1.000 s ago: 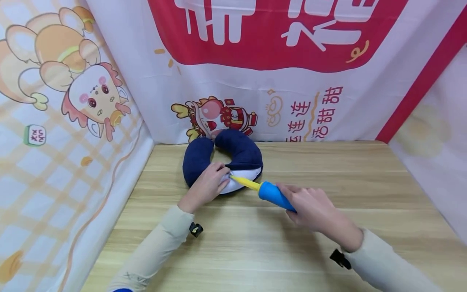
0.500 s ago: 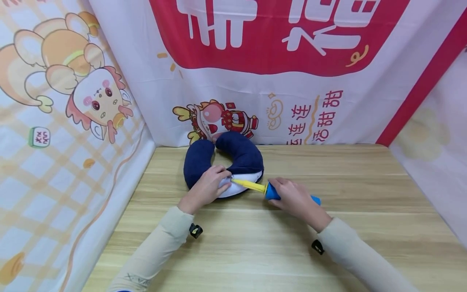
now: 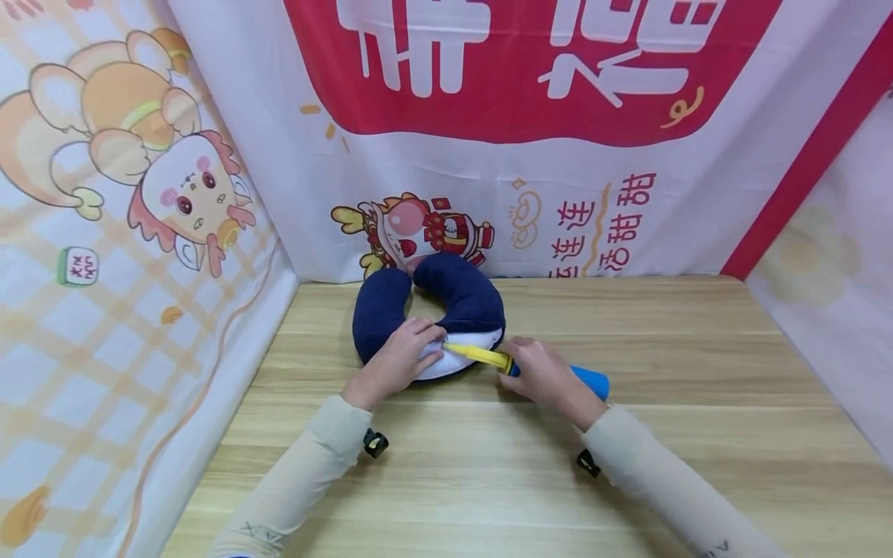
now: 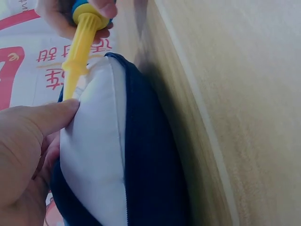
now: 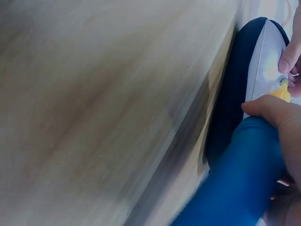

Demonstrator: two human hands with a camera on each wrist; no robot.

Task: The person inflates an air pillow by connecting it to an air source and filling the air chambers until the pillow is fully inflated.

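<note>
A navy U-shaped neck pillow (image 3: 463, 294) lies on the wooden table, its cover unzipped so that the white inner (image 4: 96, 146) shows. My left hand (image 3: 401, 353) pinches the white inner, thumb right beside the tip of a yellow nozzle (image 4: 81, 47). That nozzle belongs to a blue hand pump (image 3: 589, 380), and its tip meets a small valve (image 5: 283, 81) on the white inner, mostly hidden by my fingers. My right hand (image 3: 540, 372) grips the pump close to the yellow collar, with the blue barrel reaching out behind it.
The wooden table (image 3: 663, 333) stretches to both sides and toward me. Behind it hangs a white and red printed cloth (image 3: 530, 155). Another cloth with cartoon figures (image 3: 139, 325) covers the left side, and a pale one (image 3: 823, 256) stands at right.
My right hand has moved left and forward along the pump, from behind the blue barrel's front end to near the yellow collar. My left hand keeps its hold at the nozzle tip.
</note>
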